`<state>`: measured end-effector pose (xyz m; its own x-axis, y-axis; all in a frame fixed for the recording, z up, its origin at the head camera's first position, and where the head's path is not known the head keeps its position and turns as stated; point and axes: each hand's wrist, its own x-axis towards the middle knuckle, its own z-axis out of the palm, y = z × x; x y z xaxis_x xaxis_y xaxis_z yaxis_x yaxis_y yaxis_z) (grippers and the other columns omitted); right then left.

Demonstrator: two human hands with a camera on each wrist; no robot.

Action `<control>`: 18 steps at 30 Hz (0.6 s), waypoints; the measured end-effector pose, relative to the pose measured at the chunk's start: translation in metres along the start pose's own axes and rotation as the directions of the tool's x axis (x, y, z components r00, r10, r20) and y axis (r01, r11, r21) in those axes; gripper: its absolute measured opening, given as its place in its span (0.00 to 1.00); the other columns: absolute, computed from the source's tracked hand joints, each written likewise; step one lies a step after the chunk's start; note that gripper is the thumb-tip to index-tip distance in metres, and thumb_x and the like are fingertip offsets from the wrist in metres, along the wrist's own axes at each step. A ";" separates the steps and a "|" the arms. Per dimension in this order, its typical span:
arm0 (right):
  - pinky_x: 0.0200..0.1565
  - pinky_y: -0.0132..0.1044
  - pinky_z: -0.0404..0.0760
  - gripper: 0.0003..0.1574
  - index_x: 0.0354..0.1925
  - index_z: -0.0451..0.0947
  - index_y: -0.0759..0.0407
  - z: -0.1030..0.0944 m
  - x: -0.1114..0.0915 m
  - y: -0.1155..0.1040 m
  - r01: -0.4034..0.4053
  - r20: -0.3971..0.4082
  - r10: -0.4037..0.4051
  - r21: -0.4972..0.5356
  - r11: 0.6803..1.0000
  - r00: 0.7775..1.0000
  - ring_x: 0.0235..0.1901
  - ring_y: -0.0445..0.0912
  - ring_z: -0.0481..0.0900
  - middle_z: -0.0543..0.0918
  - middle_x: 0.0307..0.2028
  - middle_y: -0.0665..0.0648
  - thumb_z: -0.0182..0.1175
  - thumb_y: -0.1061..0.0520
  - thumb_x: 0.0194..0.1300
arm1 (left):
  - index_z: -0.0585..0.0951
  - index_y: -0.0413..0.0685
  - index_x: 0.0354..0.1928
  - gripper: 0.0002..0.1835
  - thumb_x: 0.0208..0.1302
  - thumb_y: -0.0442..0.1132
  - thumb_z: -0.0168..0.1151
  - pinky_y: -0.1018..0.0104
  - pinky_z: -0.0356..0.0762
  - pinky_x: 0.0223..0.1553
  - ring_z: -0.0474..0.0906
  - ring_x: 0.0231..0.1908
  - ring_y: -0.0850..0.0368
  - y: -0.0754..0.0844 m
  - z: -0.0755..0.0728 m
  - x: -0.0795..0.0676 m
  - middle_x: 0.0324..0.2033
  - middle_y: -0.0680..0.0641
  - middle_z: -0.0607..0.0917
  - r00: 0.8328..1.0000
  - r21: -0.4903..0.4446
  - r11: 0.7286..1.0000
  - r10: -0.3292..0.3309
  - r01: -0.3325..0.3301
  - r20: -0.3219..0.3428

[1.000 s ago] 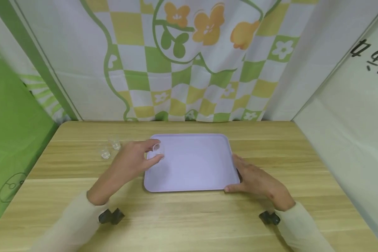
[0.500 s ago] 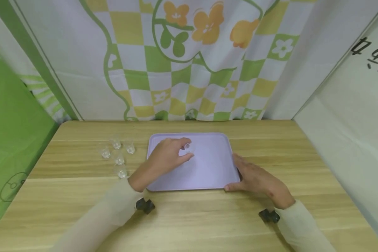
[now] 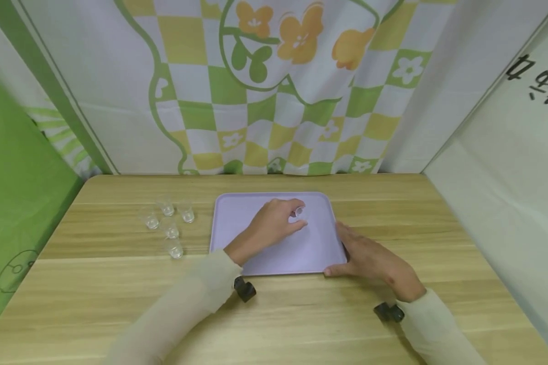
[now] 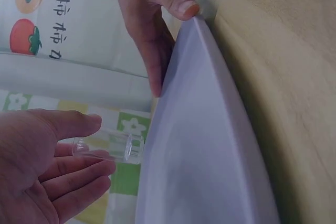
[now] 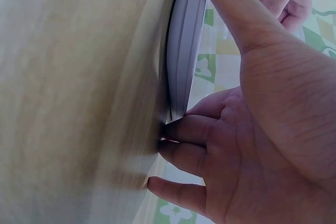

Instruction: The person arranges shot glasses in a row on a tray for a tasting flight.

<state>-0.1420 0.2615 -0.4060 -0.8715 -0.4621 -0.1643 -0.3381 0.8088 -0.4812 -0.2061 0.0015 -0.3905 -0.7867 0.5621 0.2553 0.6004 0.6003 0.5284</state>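
Observation:
My left hand (image 3: 271, 223) pinches a small clear shot glass (image 4: 107, 148) between thumb and fingers. It is over the right half of a lavender tray (image 3: 317, 248), and in the left wrist view the base of the glass points at the tray surface, close to it. My right hand (image 3: 370, 256) holds the tray at its near right corner. Its thumb is at the front edge and its fingers lie along the right side, their tips against the rim in the right wrist view (image 5: 181, 135).
Several more clear shot glasses (image 3: 171, 230) stand on the wooden table (image 3: 283, 319), left of the tray. A checked, flowered curtain (image 3: 274, 121) hangs behind the table's far edge. Pale cloth (image 3: 498, 203) closes off the right side, green cloth (image 3: 27, 177) the left.
Holding the shot glass, my left hand has moved right, from the tray's left edge to over its right half. Glasses behind the left arm have come into view. The right hand stays put.

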 end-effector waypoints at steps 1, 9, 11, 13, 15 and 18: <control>0.72 0.61 0.57 0.81 0.80 0.40 0.72 0.000 0.000 0.000 -0.001 0.001 0.001 0.000 1.000 1.000 0.75 0.66 0.53 0.50 0.78 0.74 0.71 0.26 0.56 | 0.83 0.39 0.56 0.20 0.68 0.43 0.71 0.59 0.84 0.45 0.86 0.43 0.52 0.000 0.003 0.002 0.42 0.44 0.89 1.000 -0.006 1.000 0.000 0.000 0.003; 0.72 0.61 0.57 0.81 0.80 0.39 0.72 0.000 0.001 0.000 0.001 0.005 -0.001 -0.001 1.000 1.000 0.75 0.66 0.53 0.49 0.77 0.74 0.70 0.25 0.56 | 0.82 0.41 0.60 0.22 0.67 0.42 0.70 0.62 0.83 0.45 0.85 0.44 0.54 0.003 0.022 0.016 0.44 0.45 0.88 0.999 0.000 1.000 -0.025 0.025 0.037; 0.72 0.62 0.57 0.81 0.80 0.39 0.72 0.000 0.001 0.001 0.006 0.005 -0.006 -0.001 1.000 1.000 0.75 0.67 0.54 0.50 0.77 0.74 0.70 0.25 0.56 | 0.82 0.42 0.62 0.23 0.67 0.41 0.69 0.63 0.83 0.46 0.85 0.46 0.55 0.004 0.025 0.019 0.46 0.45 0.88 0.999 0.004 0.999 -0.036 0.035 0.041; 0.72 0.62 0.58 0.81 0.79 0.39 0.73 -0.001 0.001 0.001 0.005 0.007 -0.005 -0.006 1.000 1.000 0.75 0.67 0.54 0.49 0.77 0.74 0.70 0.25 0.57 | 0.81 0.42 0.62 0.23 0.67 0.41 0.69 0.63 0.83 0.47 0.85 0.47 0.54 0.006 0.027 0.022 0.48 0.45 0.88 0.998 0.006 0.999 -0.041 0.040 0.046; 0.72 0.62 0.57 0.81 0.79 0.40 0.73 -0.001 0.001 0.001 0.006 0.009 -0.006 -0.007 1.000 1.000 0.75 0.67 0.54 0.50 0.77 0.74 0.69 0.25 0.57 | 0.81 0.42 0.63 0.23 0.67 0.40 0.68 0.64 0.83 0.48 0.85 0.48 0.54 0.007 0.029 0.024 0.48 0.45 0.88 0.998 0.007 0.999 -0.042 0.042 0.052; 0.72 0.62 0.57 0.81 0.79 0.40 0.73 -0.001 0.002 0.001 0.004 0.011 -0.004 -0.010 1.000 1.000 0.75 0.67 0.53 0.49 0.77 0.75 0.69 0.25 0.57 | 0.81 0.42 0.62 0.23 0.67 0.41 0.69 0.64 0.82 0.49 0.85 0.48 0.54 0.008 0.032 0.027 0.49 0.46 0.88 0.997 0.011 0.999 -0.050 0.050 0.061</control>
<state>-0.1439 0.2614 -0.4059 -0.8662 -0.4693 -0.1714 -0.3454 0.8103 -0.4734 -0.2182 0.0399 -0.4056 -0.8057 0.5648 0.1787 0.5621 0.6338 0.5313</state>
